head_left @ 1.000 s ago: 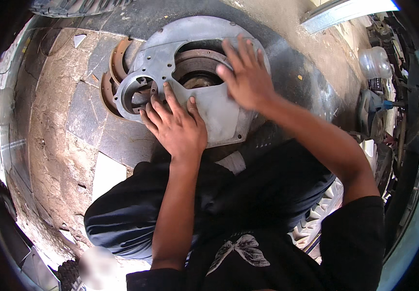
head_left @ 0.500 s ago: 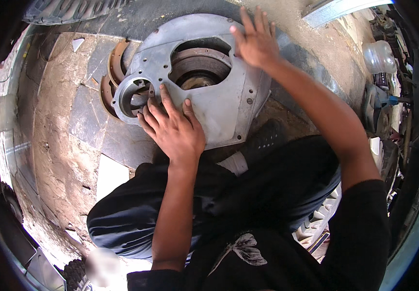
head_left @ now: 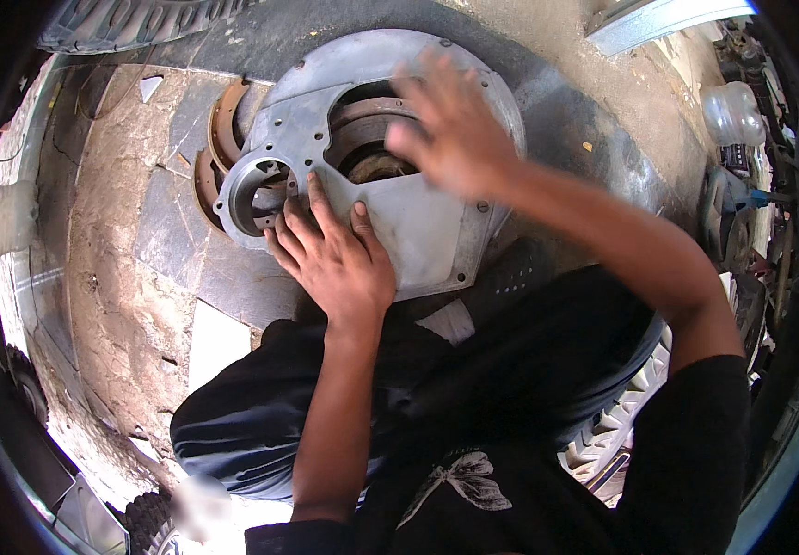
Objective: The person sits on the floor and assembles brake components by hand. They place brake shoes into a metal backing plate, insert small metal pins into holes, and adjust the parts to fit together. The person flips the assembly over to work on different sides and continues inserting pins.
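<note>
A large grey metal housing plate (head_left: 427, 240) lies before my crossed legs. It has a wide opening in its middle and a round ring (head_left: 236, 199) on its left side. Through the opening shows a rusty round part (head_left: 372, 116). My left hand (head_left: 339, 259) rests on the plate's lower left beside the ring, fingers spread and flat. Over the plate's right side is my right hand (head_left: 455, 125), blurred by motion, its fingers apart and nothing in them. It hides part of the opening's right edge. Whether it touches the plate I cannot tell.
Two curved brown brake shoes (head_left: 224, 125) lie against the housing's left. A tire (head_left: 141, 26) is at the far left. A clear plastic bottle (head_left: 731, 113) and a blue-grey tool (head_left: 728, 203) lie at the right. A metal beam (head_left: 663, 23) stands at the far right.
My right hand has swept left and a little nearer, from the plate's far right rim to the edge of its opening. My left hand stays in its place on the plate.
</note>
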A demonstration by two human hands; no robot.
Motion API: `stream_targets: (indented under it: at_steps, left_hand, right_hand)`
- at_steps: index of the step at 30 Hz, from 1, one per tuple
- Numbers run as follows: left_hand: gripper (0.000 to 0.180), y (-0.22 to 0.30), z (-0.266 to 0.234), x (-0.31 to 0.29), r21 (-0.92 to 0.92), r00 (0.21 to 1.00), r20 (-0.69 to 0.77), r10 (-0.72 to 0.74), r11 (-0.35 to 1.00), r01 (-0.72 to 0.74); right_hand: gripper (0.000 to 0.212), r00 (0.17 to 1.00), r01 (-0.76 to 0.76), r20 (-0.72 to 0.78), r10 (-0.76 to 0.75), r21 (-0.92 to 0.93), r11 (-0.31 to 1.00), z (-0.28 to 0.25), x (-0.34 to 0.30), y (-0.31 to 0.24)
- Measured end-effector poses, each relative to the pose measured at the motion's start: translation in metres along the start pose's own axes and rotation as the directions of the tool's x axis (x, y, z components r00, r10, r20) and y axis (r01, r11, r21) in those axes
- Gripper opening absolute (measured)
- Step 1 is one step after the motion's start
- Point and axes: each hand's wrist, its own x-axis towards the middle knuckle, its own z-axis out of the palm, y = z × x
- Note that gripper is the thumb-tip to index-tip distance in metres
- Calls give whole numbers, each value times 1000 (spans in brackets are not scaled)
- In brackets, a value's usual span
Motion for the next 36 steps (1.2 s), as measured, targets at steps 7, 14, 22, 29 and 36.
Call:
stream_targets:
  at_steps: [7,14,22,29,36]
  left_hand:
    - [61,12,1,2,-36,999,9,53,998,-53]
    - [60,-6,-1,0,-42,1000,-4,4,999,-4]
    - [60,0,1,1,-34,1000,-3,1,999,-1]
    - [59,7,2,1,-75,1000,7,23,997,-22]
    - [59,-7,-1,-2,-57,999,3,-34,998,34]
  right_hand:
    - [84,975,-224,-48,219,-250,942,5,32,61]
    - [88,980,-55,193,40,73,996,-11,-8,-23]
    - [90,981,-61,182,71,-63,996,-5,0,12]
    - [92,960,-278,32,280,-50,959,18,55,59]
    - [91,973,-76,220,66,33,997,-5,-1,1]
